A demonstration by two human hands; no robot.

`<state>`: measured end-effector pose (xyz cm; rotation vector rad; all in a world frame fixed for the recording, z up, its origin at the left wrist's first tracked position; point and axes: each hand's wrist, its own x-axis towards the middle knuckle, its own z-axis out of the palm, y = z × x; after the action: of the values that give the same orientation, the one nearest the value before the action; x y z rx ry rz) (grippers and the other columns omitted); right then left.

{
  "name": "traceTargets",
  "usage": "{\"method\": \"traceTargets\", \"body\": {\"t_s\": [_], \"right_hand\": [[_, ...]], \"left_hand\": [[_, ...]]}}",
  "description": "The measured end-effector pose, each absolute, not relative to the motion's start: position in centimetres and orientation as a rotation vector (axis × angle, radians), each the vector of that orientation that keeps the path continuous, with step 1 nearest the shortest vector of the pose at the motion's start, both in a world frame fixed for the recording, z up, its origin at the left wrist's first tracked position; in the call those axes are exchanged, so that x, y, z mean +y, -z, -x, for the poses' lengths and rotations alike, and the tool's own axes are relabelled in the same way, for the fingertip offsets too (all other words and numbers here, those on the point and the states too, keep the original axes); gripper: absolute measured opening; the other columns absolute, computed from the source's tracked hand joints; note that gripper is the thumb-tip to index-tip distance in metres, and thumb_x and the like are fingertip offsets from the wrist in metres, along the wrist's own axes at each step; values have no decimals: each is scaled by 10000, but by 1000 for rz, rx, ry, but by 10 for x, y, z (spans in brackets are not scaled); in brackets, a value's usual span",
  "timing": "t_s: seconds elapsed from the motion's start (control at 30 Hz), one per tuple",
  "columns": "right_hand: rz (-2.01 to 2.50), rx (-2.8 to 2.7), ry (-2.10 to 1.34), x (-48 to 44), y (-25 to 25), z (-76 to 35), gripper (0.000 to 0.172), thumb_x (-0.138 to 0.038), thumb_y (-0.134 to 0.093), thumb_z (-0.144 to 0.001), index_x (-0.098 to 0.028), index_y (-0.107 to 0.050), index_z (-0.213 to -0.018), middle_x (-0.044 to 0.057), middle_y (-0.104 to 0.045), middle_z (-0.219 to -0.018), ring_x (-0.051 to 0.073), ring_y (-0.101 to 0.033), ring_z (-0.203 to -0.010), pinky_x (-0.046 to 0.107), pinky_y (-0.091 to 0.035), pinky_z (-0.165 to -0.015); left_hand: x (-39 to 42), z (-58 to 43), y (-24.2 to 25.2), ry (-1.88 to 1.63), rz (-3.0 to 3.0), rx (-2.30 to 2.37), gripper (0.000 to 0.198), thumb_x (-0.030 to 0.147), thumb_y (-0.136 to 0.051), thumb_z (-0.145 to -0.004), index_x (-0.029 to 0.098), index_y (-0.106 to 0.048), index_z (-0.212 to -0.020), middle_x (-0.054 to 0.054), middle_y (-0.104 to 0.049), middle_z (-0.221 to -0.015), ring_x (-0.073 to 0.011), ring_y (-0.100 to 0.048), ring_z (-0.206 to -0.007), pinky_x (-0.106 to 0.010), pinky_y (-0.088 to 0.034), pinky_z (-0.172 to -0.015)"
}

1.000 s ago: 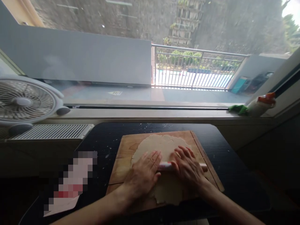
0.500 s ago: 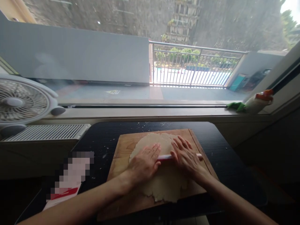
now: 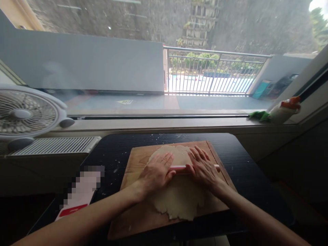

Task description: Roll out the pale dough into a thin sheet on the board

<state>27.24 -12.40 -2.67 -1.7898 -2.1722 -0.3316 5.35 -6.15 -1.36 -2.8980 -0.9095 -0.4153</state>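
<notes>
A thin rolling pin (image 3: 181,168) lies crosswise on a wide sheet of rolled dough (image 3: 179,200) with ragged, cracked edges. My left hand (image 3: 158,171) rests flat over the pin's left part, fingers stretched forward. On its right part lies my right hand (image 3: 202,168), fingers also extended and slightly spread. Both palms press on the pin without wrapping round it, and both thumbs lie on its near side. The pin's right end pokes out past my right hand; its left end is hidden. Under the dough is a wooden cutting board (image 3: 123,222), its near edge partly overhung by dough.
The board sits on a black table (image 3: 110,150) dusted with white specks. At the left lies a pale packet with a red label (image 3: 73,210). A white fan (image 3: 25,112) stands by the window, and a bottle with an orange top (image 3: 284,111) and green cloth (image 3: 258,116) are on the right sill.
The rolling pin has turned and moved slightly away from me under both hands. The whole view has shifted a little.
</notes>
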Motion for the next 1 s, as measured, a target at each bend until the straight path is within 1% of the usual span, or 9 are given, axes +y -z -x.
{"method": "traceTargets", "body": {"t_s": [0.13, 0.2, 0.33, 0.43, 0.53, 0.67, 0.8, 0.9, 1.0], "right_hand": [[1988, -1969, 290, -62, 9, -280, 476, -405, -304, -911, -114, -479, -1245, 141, -387, -1370, 252, -244, -1309, 438, -223, -1043], [2023, -1954, 260, -56, 7, -281, 488, -414, -302, -910, -104, -483, -1239, 150, -394, -1362, 251, -265, -1299, 426, -253, -1027], [1831, -2150, 269, -106, 22, -277, 505, -434, -324, -900, -132, -437, -1289, 115, -395, -1369, 251, -227, -1316, 416, -247, -1038], [1734, -2184, 322, -123, 27, -276, 497, -419, -358, -894, -141, -425, -1300, 109, -396, -1371, 246, -195, -1328, 421, -216, -1057], [1873, -2011, 358, -85, 18, -280, 442, -404, -320, -908, -148, -512, -1213, 112, -433, -1340, 250, -208, -1322, 436, -210, -1050], [2057, -1874, 292, -41, 8, -285, 472, -418, -283, -916, -116, -521, -1190, 140, -428, -1337, 253, -282, -1290, 422, -261, -1017], [1906, -2043, 326, -92, 21, -279, 476, -413, -288, -915, -129, -469, -1252, 121, -418, -1350, 249, -211, -1323, 424, -234, -1040], [1742, -2177, 350, -135, 30, -276, 519, -408, -348, -897, -119, -375, -1327, 114, -381, -1379, 241, -177, -1335, 421, -203, -1065], [1770, -2138, 340, -116, 26, -280, 515, -445, -348, -892, -145, -406, -1307, 105, -387, -1375, 249, -173, -1334, 433, -192, -1065]], "left_hand": [[-5, -85, 7, 426, 2772, -1218, 472, 338, -278, -906, 123, -464, -1282, -115, -442, -1347, -225, -357, -1270, -434, -254, -1050], [0, -87, 6, 415, 2769, -1276, 464, 331, -281, -903, 121, -486, -1263, -113, -461, -1332, -225, -372, -1261, -431, -281, -1037], [-43, -60, 12, 462, 2897, -1008, 462, 369, -325, -894, 134, -506, -1248, -110, -529, -1268, -226, -421, -1224, -419, -283, -1047], [-53, -51, 15, 481, 2924, -887, 488, 391, -337, -888, 150, -456, -1295, -106, -491, -1307, -222, -397, -1242, -416, -260, -1062], [-15, -70, 13, 460, 2845, -1086, 480, 407, -300, -897, 154, -499, -1253, -109, -491, -1307, -232, -379, -1254, -445, -248, -1053], [25, -91, 7, 355, 2776, -1359, 469, 388, -279, -906, 146, -483, -1252, -106, -458, -1337, -231, -346, -1276, -455, -275, -1024], [-21, -66, 12, 397, 2859, -1117, 471, 396, -308, -899, 136, -499, -1241, -118, -500, -1296, -232, -388, -1249, -432, -272, -1041], [-55, -48, 19, 450, 2896, -865, 517, 390, -341, -885, 130, -403, -1327, -112, -436, -1353, -230, -352, -1274, -420, -222, -1078], [-35, -58, 19, 452, 2857, -926, 537, 426, -319, -886, 129, -409, -1325, -119, -421, -1362, -237, -337, -1283, -433, -214, -1077]]}}
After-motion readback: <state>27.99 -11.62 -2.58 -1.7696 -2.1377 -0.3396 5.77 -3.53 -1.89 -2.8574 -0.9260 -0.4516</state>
